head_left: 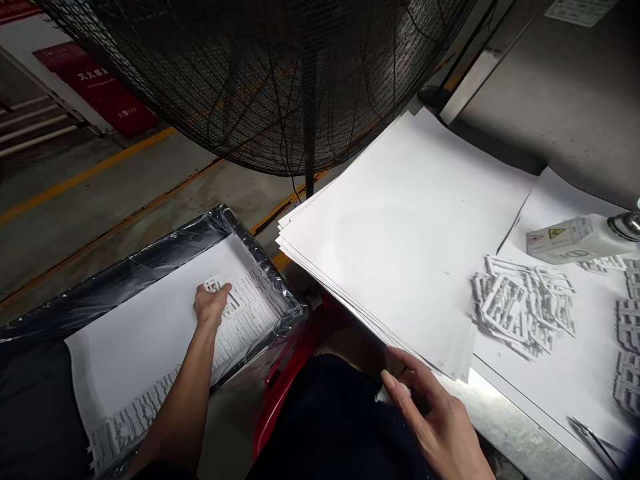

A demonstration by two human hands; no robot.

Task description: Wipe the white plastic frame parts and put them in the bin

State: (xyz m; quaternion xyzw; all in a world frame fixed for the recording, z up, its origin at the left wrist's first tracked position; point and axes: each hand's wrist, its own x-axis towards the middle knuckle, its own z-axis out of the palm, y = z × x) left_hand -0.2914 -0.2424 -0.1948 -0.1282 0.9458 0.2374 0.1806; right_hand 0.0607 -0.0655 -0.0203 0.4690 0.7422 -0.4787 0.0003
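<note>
My left hand (210, 308) grips a small white frame with cut-out slots (232, 305), low over a lined box. Beneath it in the box lies a white sheet (145, 327), with rows of similar white frames (250, 293) along its near side. At the front edge of a stack of white sheets (400, 220), my right hand (440, 417) is curled, with a small white wad (393, 393) at its fingers. What the wad is made of cannot be made out. A loose pile of white frames (520, 303) lies on the table to the right.
Black plastic film covers the box rim (165, 243). A large fan (260, 80) stands close behind the box and sheets. On the right table are a white bottle with warning labels (575, 239), metal tweezers (595, 440) and stacked grey parts (629, 340). A red stool (273, 417) is below.
</note>
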